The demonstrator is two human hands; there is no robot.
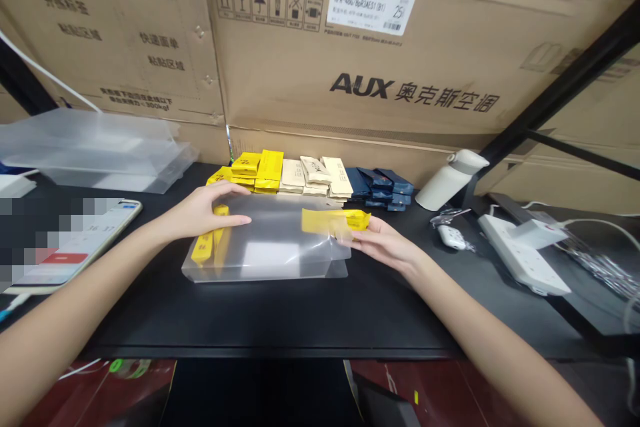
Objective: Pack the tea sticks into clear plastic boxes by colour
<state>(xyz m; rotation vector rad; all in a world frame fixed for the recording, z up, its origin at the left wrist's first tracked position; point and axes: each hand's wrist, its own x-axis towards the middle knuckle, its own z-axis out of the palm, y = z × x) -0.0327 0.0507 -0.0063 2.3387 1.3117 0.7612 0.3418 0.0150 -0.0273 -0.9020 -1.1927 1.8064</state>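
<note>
A clear plastic box point(273, 250) lies flat on the black table point(280, 313). My left hand point(203, 211) rests on its left top edge, fingers laid over the clear lid. Yellow packets point(207, 243) show inside the box at its left end. My right hand point(383, 243) is at the box's right open end and holds a yellow packet point(337, 220), which sits partly inside the opening. Behind the box stand rows of packets: yellow point(257, 170), cream point(315, 177) and dark blue point(383, 187).
Large AUX cardboard cartons point(350, 47) wall off the back. A stack of clear plastic boxes point(95, 150) sits at the left, with a phone point(75, 247) in front. A white bottle point(450, 180), keys point(450, 230) and a white power strip point(523, 253) lie at the right.
</note>
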